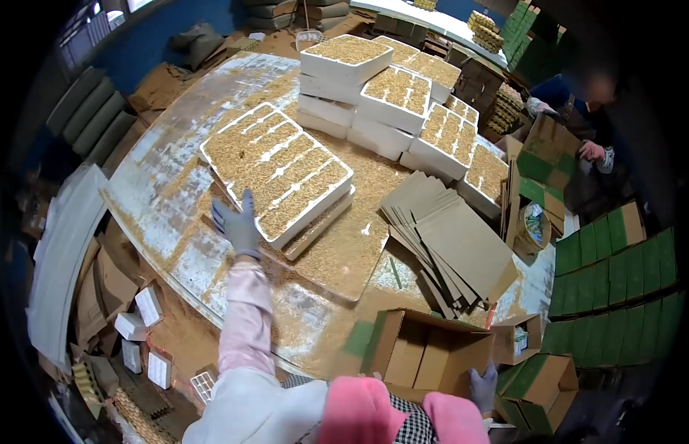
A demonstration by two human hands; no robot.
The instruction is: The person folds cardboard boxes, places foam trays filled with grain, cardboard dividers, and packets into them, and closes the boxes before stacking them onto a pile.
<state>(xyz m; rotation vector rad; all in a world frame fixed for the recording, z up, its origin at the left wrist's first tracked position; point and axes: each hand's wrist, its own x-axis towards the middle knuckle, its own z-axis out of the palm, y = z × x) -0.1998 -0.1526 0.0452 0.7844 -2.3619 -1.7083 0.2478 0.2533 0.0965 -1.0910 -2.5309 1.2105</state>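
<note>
My left hand (239,226) wears a grey glove and reaches out with its fingers spread, at the near left edge of a white foam tray (326,205). Whether it touches the tray is hard to tell. Loose tan husk-like filling fills the tray's long compartments, and the tray rests on another layer. My right hand (483,388), also gloved, grips the right side of an open cardboard box (403,351) close to my body. The inside of the box shows bare cardboard; its outside is partly green.
Filled foam trays (392,100) are stacked at the table's back. Flattened cardboard sheets (463,240) lie right of centre. Another person (592,152) handles a box at the far right, by stacked green cartons (614,274). Small white foam pieces (148,305) lie at lower left.
</note>
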